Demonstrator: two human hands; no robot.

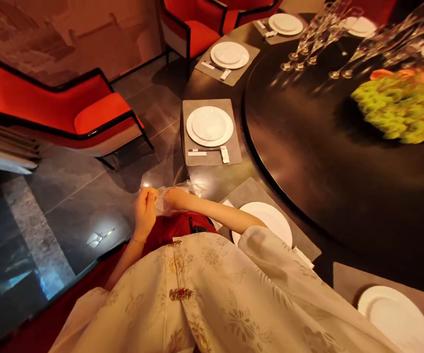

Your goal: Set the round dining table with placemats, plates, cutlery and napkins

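A crumpled piece of thin clear plastic point(161, 200), which looks like a disposable glove, is stretched between my hands in front of my waist. My left hand point(146, 208) is closed, its fingertips pinching one side of the plastic. On the other side, my right hand point(175, 198) is curled with the film around its fingers, which blur into it. Under my right forearm lies a white plate point(265, 215) on a grey placemat point(249, 189). Just beyond my hands is another place setting with stacked white plates point(209, 125), chopsticks point(206, 149) and a white rest point(225, 155).
The round dark table carries a turntable point(293, 142) with tilted-looking stemmed glasses point(311, 44) and a green and orange flower arrangement point(399, 105). Red armchairs point(101, 113) stand to the left. A small bright object point(96, 239) lies on the tiled floor.
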